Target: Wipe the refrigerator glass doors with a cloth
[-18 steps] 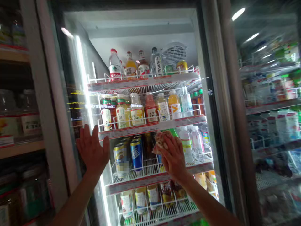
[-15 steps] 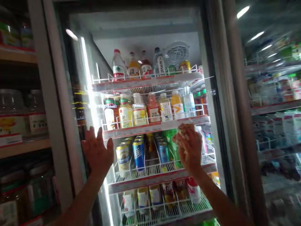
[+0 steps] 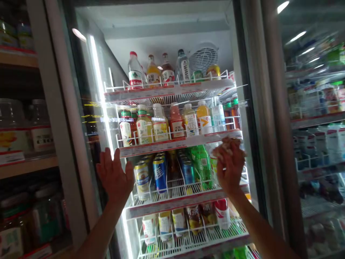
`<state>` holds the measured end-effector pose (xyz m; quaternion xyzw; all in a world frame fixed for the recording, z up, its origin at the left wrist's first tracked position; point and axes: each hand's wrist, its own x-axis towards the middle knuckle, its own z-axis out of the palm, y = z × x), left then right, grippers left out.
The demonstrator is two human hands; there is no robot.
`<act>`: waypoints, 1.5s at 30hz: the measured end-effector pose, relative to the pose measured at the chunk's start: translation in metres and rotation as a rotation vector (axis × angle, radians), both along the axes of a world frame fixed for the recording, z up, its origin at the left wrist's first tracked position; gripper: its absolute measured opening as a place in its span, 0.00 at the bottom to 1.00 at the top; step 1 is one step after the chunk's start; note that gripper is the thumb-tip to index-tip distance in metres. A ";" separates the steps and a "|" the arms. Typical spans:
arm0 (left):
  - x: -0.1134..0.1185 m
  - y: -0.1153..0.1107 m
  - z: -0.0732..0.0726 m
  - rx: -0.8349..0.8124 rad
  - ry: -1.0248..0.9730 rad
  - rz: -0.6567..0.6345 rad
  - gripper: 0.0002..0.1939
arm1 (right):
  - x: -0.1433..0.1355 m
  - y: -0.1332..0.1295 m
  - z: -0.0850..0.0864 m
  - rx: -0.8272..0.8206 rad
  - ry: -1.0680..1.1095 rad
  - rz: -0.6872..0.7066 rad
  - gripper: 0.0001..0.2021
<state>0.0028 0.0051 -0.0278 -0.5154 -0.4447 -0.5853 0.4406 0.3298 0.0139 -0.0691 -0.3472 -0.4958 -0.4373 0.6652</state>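
At the left side of the glass door [image 3: 164, 23], your left hand [image 3: 115, 180] is raised with its fingers spread and thumb out to the right, holding nothing. The flat, open pose suggests you are bracing against the pane, though whether the palm truly touches it you cannot tell from this angle.

Between your hands, behind the glass, drinks stand in rows: the blue can [image 3: 160, 175] and the green bottle [image 3: 202, 162] sit between white wire dividers, which seem meant to keep each row straight and facing the front.

Farther right, near the door's right edge, your right hand [image 3: 230, 176] has the cloth [image 3: 229, 143] gathered under its fingers. It looks bunched up so that you can press a thick pad onto the glass, but blur hides how firmly you grip. The cloth lies in front of the right end of a shelf edge [image 3: 172, 145]. Crumpled, it points no clear way; its longer spread seems to run sideways, across your fingers, while your forearm slants up to it from the lower right.
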 end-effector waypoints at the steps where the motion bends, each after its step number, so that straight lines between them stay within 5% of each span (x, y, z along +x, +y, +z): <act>1: 0.000 0.000 0.000 0.005 0.003 0.003 0.28 | 0.007 0.002 0.004 0.027 0.056 -0.009 0.22; 4: 0.001 0.000 0.000 0.014 0.006 0.004 0.28 | -0.015 0.000 0.001 0.011 0.049 0.018 0.22; 9: -0.002 -0.001 -0.001 -0.017 -0.012 -0.022 0.28 | -0.083 -0.012 -0.025 -0.119 -0.390 0.116 0.17; 11: -0.003 -0.002 -0.002 -0.034 -0.003 -0.028 0.29 | -0.067 -0.011 -0.024 -0.105 -0.341 0.111 0.18; 15: -0.002 -0.003 -0.005 -0.042 0.019 -0.009 0.29 | 0.009 0.000 -0.011 -0.003 -0.004 0.001 0.22; 17: -0.002 -0.002 -0.006 -0.033 0.014 0.000 0.28 | 0.021 0.003 -0.012 0.026 0.113 -0.032 0.21; 24: -0.004 -0.003 -0.006 -0.021 0.021 -0.021 0.28 | -0.068 -0.016 -0.052 -0.185 -0.310 0.091 0.18; 31: -0.002 -0.003 -0.013 -0.046 0.003 -0.032 0.28 | -0.005 -0.004 -0.030 -0.024 0.055 0.007 0.26; 37: 0.002 -0.008 -0.013 -0.015 0.006 -0.064 0.27 | -0.081 -0.014 -0.037 -0.163 -0.271 0.111 0.22; 41: 0.038 -0.023 -0.022 0.058 0.166 -0.308 0.26 | -0.123 -0.014 -0.017 -0.171 -0.392 0.155 0.21; 45: 0.088 -0.028 -0.037 0.019 0.284 -0.711 0.25 | -0.116 -0.011 -0.003 -0.100 -0.451 0.221 0.26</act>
